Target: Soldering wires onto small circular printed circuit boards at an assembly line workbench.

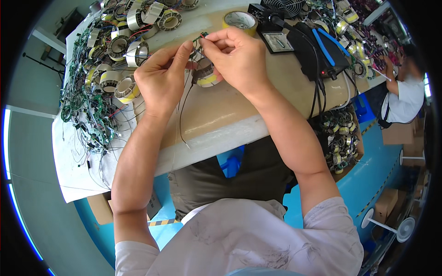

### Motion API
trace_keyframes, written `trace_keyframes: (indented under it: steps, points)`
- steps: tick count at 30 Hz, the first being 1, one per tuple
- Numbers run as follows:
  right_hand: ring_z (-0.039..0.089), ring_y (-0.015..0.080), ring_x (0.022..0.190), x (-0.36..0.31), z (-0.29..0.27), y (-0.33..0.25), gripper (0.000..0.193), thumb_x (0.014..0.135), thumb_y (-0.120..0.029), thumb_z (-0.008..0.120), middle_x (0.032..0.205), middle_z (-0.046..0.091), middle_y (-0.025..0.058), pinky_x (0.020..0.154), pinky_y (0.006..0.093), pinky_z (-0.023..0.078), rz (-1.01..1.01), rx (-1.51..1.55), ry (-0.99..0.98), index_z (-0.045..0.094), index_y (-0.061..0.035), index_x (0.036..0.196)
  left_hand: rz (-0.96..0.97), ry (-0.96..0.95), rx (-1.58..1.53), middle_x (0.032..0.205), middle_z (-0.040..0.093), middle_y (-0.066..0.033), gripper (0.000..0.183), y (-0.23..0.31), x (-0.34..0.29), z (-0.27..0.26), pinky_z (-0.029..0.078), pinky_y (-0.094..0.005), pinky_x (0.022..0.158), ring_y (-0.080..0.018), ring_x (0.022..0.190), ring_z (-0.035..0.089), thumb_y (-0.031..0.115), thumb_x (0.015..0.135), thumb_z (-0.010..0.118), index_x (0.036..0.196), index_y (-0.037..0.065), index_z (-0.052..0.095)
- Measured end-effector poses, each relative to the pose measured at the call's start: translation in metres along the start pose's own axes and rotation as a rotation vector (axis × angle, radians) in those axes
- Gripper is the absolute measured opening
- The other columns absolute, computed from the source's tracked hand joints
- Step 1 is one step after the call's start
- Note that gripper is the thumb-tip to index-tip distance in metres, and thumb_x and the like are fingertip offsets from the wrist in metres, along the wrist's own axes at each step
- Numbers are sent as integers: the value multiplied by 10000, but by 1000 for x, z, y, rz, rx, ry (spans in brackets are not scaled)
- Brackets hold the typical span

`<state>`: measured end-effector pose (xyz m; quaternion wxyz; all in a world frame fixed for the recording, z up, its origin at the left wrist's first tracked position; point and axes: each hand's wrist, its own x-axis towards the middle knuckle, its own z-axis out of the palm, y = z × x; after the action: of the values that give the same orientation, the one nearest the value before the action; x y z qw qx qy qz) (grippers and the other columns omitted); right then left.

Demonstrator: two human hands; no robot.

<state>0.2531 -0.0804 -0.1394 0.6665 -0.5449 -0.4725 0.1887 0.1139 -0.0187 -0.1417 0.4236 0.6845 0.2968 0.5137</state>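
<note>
My left hand [161, 83] is closed in a pinch, thumb against forefinger, on a thin wire beside a small green circuit board [197, 40]. Across from it my right hand [241, 60] pinches the board's other end, where a bit of red wire shows. Just below the fingertips, a ring-shaped motor stator [206, 76] with a yellow band stands on the brown mat, partly hidden by my hands. A dark lead [184, 115] trails from it toward the table's near edge. The exact spot where wire and board meet is too small to make out.
Stators [126, 87] and tangled wired boards [92, 124] heap up at the left. At the back are a tape roll [240, 20], a black soldering station [317, 57] with blue-handled pliers [324, 46] and a fan [283, 5]. A box of stators [340, 138] sits lower right; another person [405, 94] works beyond.
</note>
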Motion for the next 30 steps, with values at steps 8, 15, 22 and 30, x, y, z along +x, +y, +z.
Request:
trace_keyframes:
  steps: [8, 15, 22, 30]
  points:
    - [679, 114, 561, 2, 2, 15, 134, 838, -95, 765, 667, 712, 90, 521, 246, 529, -206, -74, 42, 672, 0, 826, -6, 56, -40, 812, 724, -67, 145, 1, -1, 3, 523, -207, 580, -130, 693, 715, 96, 912, 741, 951, -43, 751]
    - [697, 126, 583, 1, 1, 13, 132, 825, -93, 768, 682, 720, 100, 529, 248, 538, -168, -85, 41, 674, -1, 827, 68, 49, -30, 818, 727, -59, 120, -3, -1, 3, 522, -207, 578, -114, 685, 709, 80, 899, 749, 932, -36, 755]
    - [697, 119, 589, 3, 0, 16, 136, 828, -85, 769, 693, 724, 101, 536, 246, 542, -207, -96, 38, 670, 7, 839, 278, 42, 159, 806, 728, -76, 74, -3, 1, 3, 522, -226, 570, -106, 680, 690, 39, 871, 757, 897, -30, 751]
    - [655, 86, 575, 9, -19, 7, 136, 874, -101, 738, 734, 707, 50, 493, 228, 511, -42, 120, -170, 671, 17, 873, 886, 23, 453, 877, 724, -95, 141, -2, 17, -8, 543, -282, 568, -195, 662, 689, 8, 798, 789, 932, 9, 749]
